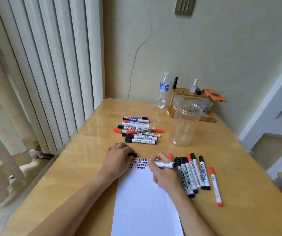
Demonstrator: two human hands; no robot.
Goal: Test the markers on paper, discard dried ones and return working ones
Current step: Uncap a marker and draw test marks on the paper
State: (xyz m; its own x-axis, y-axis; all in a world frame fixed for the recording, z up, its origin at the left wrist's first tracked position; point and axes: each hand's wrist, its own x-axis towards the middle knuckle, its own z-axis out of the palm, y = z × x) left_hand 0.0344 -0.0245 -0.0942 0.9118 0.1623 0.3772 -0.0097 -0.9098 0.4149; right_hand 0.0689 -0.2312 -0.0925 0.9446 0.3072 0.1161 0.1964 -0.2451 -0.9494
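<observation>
The bench (pixel 89 167) carries everything, and on it a white sheet of paper (pixel 145 201) is laid lengthwise in front of the person. Only its far edge is filled: rows of small black and red test marks (pixel 139 163) are seen there, while the rest of the sheet is blank, so the testing is judged to be well under way but not finished.

A clear plastic jar (pixel 184 125) stands empty beyond the paper, to the right; no marker has been returned to it yet. A pile of markers (pixel 139 130) lies well beyond the sheet, and a second row of markers (pixel 193 174) lies just beside the paper's right edge, with one red marker (pixel 216 186) a little apart. Which group is tested, and which dried, cannot be told.

The marker in hand (pixel 165 164) is gripped by the curled fingers of the right hand (pixel 164 172), its tip hidden at the test marks. A black cap (pixel 133 154) is pinched by the left hand (pixel 118 159), which rests at the paper's far left corner.

At the back, a water bottle (pixel 163 91) and a small wooden shelf (pixel 191 103) with oddments are set against the wall. Nothing is seen to block the way to the jar.
</observation>
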